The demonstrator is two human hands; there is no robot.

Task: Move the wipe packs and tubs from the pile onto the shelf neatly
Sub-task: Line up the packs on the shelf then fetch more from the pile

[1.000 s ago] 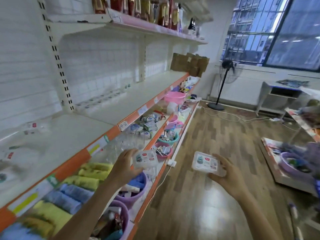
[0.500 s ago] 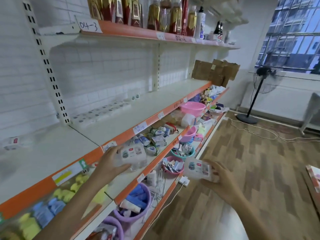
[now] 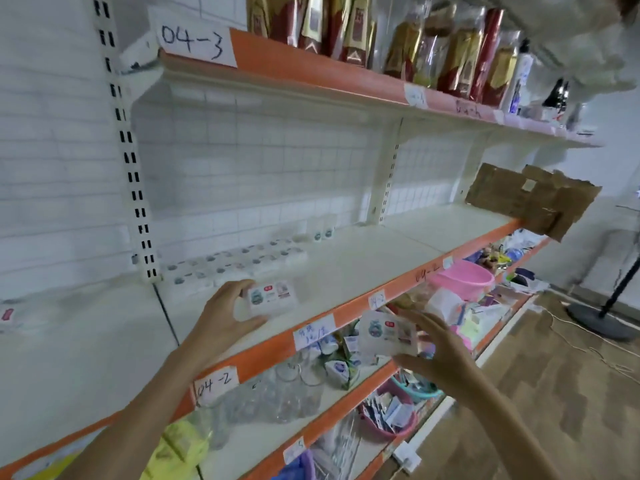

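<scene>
My left hand (image 3: 221,320) grips a white wipe pack (image 3: 272,299) with a blue and red label, held just above the white middle shelf (image 3: 363,268). My right hand (image 3: 440,348) holds a second wipe pack (image 3: 382,336) lower down, in front of the shelf's orange edge. A row of white wipe packs (image 3: 235,265) lies along the back of that shelf beside the left upright, and two small white tubs (image 3: 322,232) stand at the row's right end.
The top shelf (image 3: 311,74) carries red and gold packets and bottles. Torn cardboard (image 3: 530,199) sits at the middle shelf's right end. Lower shelves hold glass cups (image 3: 277,396), a pink basin (image 3: 462,280) and small baskets. A fan stand (image 3: 609,317) rests on the wooden floor.
The view has swung up and left toward the shelf. Both hands have risen with their packs, and the left pack has moved over the middle shelf toward the row at the back.
</scene>
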